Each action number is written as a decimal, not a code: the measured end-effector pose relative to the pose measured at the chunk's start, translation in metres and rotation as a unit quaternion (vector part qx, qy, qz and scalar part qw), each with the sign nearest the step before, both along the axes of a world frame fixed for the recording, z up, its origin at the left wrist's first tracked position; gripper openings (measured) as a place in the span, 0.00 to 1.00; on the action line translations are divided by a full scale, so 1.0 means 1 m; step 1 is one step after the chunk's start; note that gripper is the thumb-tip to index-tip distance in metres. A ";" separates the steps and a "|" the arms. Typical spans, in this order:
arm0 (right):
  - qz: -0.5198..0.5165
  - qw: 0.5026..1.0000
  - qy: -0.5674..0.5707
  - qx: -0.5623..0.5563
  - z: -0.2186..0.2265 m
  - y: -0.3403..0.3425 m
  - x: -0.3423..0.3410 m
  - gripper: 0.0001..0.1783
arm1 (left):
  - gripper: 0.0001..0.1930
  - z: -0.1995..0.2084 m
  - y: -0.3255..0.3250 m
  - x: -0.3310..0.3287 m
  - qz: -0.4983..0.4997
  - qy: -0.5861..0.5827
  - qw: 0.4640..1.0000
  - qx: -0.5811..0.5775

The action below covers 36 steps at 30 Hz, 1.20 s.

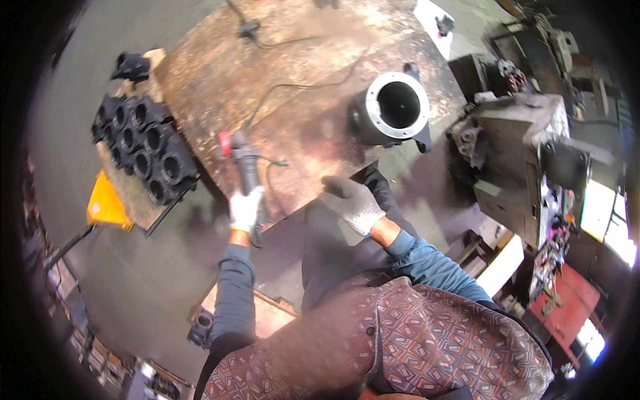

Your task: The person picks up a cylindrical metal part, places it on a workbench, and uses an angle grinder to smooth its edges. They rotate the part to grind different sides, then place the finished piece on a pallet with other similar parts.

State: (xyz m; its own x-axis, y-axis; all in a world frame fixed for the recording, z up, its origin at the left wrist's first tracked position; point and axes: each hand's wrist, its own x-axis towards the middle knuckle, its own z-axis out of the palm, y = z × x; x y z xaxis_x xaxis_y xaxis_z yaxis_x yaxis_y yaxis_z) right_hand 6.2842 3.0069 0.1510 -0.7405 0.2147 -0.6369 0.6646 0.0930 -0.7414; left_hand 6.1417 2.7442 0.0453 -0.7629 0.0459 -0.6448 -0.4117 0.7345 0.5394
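Dark grey handheld power tool with a red head (pixel 247 165), at ten o'clock from the middle of the view, over the near left part of the scuffed, stained brown wooden tabletop (pixel 207 87); gripped at its rear by the white-gloved left hand (pixel 245 209), fingers clamped round it. Near the middle, by the table's near edge, the grey-white knitted-gloved right hand (pixel 353 203); whether fingers apart or together, cannot tell. At one o'clock on the wood, a black cylindrical metal casting with a bright ring-shaped flange (pixel 375 113), bore facing up. Between, a thin dark cord (pixel 300 87), looping across toward twelve. Beyond the left edge, between nine and ten, rows of black hollow metal castings (pixel 140 143) close together on pale board; just below, at nine, a bright yellow metal part (pixel 108 203). All around, smooth grey floor (pixel 133 280). Toward three, a bulky, grimy grey metal machine (pixel 513 157); at four, a flat red panel (pixel 567 303) amid clutter. At seven, a pale wooden board (pixel 273 319), low down, partly behind the left sleeve.
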 end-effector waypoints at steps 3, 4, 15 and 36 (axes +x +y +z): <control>-0.046 0.994 0.014 -0.094 0.013 -0.007 -0.014 0.36 | 0.21 0.081 0.040 0.041 -0.088 -0.032 0.994 0.057; -0.061 0.986 0.057 -0.145 0.015 -0.004 -0.013 0.34 | 0.23 0.101 0.053 0.050 -0.142 0.010 0.983 0.115; -0.315 0.842 0.224 -0.376 0.057 0.073 0.058 0.26 | 0.28 0.172 0.194 0.113 -0.190 -0.145 0.963 0.121; -0.573 0.789 0.082 -0.208 0.055 0.157 0.104 0.33 | 0.38 0.202 0.278 0.192 -0.363 0.058 0.909 0.197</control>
State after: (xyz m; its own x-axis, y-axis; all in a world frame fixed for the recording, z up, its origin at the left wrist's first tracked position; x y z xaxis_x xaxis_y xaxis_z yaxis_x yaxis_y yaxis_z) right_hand 6.3885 3.1639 0.2059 -0.2920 0.6000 -0.7448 0.0280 -0.7731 -0.6337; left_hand 6.3335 3.0226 0.2469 -0.5012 0.7737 -0.3876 0.1801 0.5314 0.8278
